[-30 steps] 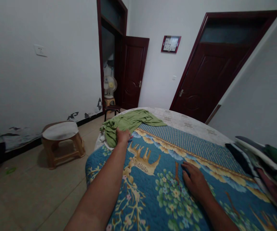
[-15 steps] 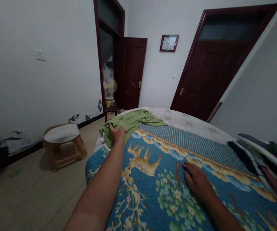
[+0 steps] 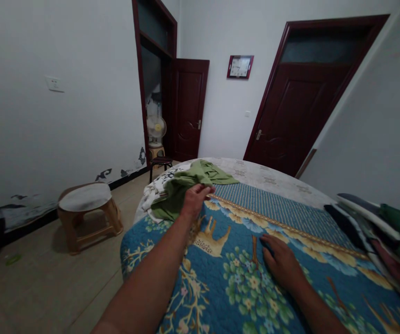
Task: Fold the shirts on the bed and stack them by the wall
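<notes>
A green cloth [image 3: 177, 192] lies crumpled at the far left of the table, its left part lifted and folded over. My left hand [image 3: 194, 199] is closed on this cloth at its near right side. Beneath and left of it, a white cloth with dark marks [image 3: 156, 188] shows. My right hand [image 3: 279, 257] rests on the blue patterned quilt [image 3: 217, 283], beside a printed brown tree trunk, fingers slightly apart and holding nothing.
A pale tablecloth [image 3: 269, 174] shows beyond the quilt. Folded clothes [image 3: 370, 236] are stacked at the right edge. On the floor at left stands a tan plastic stool [image 3: 88, 213]; a dark small stool [image 3: 161, 161] stands behind the table.
My left hand has moved to the right with part of the green cloth, uncovering more of the white cloth. My right hand stays on the quilt. The view has shifted slightly.
</notes>
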Motion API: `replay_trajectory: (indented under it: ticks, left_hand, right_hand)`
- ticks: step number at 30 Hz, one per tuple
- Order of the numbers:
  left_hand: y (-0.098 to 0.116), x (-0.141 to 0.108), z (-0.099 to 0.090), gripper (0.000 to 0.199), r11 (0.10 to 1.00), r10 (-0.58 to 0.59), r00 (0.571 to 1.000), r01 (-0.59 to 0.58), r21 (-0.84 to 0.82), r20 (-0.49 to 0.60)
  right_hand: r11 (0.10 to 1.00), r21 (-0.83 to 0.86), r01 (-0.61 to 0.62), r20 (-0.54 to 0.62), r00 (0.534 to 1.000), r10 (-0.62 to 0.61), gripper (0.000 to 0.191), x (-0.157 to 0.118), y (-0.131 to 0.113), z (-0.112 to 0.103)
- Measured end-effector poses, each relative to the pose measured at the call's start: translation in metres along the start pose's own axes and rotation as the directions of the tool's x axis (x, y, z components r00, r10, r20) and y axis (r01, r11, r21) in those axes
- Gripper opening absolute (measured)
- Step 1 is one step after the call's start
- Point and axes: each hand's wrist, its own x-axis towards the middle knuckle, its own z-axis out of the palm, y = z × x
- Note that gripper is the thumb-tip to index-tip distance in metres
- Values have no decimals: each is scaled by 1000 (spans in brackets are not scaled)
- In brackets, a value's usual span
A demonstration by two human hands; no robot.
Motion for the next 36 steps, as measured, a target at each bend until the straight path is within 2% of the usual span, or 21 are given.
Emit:
replay_trajectory:
  ticks: [1,2,3,4,6,7,8,10,12,13,14,15,19,22,24,26,29,32,34,35,36]
  left_hand:
    - [3,-13,13,32,1000,-27,987,25,14,160]
    - [5,-26,26,31,998,-70,938,65,27,338]
    - [5,-39,37,32,992,-120,845,116,41,520]
    - [4,-51,46,33,983,-169,706,170,67,688]
    - [-5,-73,64,38,962,-227,358,229,150,906]
    - [-13,-83,72,40,954,-239,188,228,194,953]
    - [-22,-92,81,41,950,-244,44,213,230,969]
    - [-40,-105,95,38,938,-253,-184,193,288,950]
    - [-53,-111,104,34,921,-262,-329,196,337,907]
    - [-55,-112,105,32,913,-266,-353,206,352,897]
    - [-55,-111,104,32,907,-273,-345,218,360,898]
    - [-52,-109,101,33,905,-280,-309,231,357,909]
    - [-26,-88,75,42,932,-266,-17,249,262,964]
    - [-8,-68,55,40,952,-237,172,236,194,956]
    - [-2,-56,43,39,960,-235,280,220,176,931]
    - [1,-46,33,38,963,-254,349,179,201,902]
    - [3,-39,23,39,940,-340,349,127,316,873]
    - [5,-41,24,38,900,-435,274,114,421,858]
    - [5,-45,27,33,877,-477,217,57,477,852]
    - [5,-46,29,28,862,-496,212,6,506,842]
    - [5,-48,31,24,840,-515,233,-53,540,825]
  right_hand:
    - [1000,25,-19,-8,1000,19,51,1,-2,-1]
    - [997,57,-43,-16,999,44,53,2,-5,-3]
    - [993,94,-71,-22,997,74,56,2,-8,-5]
    - [985,136,-104,-24,994,108,60,3,-12,-8]
    - [959,231,-164,-4,985,170,70,4,-18,-14]
    - [943,274,-188,18,981,191,75,5,-21,-17]
    - [928,311,-207,41,978,204,80,5,-24,-20]
    - [905,363,-220,78,975,206,82,6,-29,-24]
    - [897,388,-211,95,977,189,74,7,-33,-26]
    - [900,391,-194,99,981,168,67,8,-34,-26]
    - [907,387,-167,107,985,136,60,8,-36,-25]
    - [916,377,-136,116,988,99,53,9,-37,-24]
    - [946,315,-70,105,994,38,35,15,-37,-25]
    - [955,282,-93,-118,984,131,32,20,-30,-38]
    - [957,279,-84,-329,928,178,28,20,-25,-51]
    - [952,295,-82,-467,857,219,27,17,-21,-65]
    - [927,354,-129,-500,811,304,32,10,-20,-80]
    - [885,426,-188,-499,767,403,35,7,-15,-85]
    - [842,485,-236,-528,689,497,35,9,-3,-88]
    - [815,516,-263,-545,634,550,36,10,6,-89]
    - [785,547,-290,-557,574,600,36,12,15,-92]
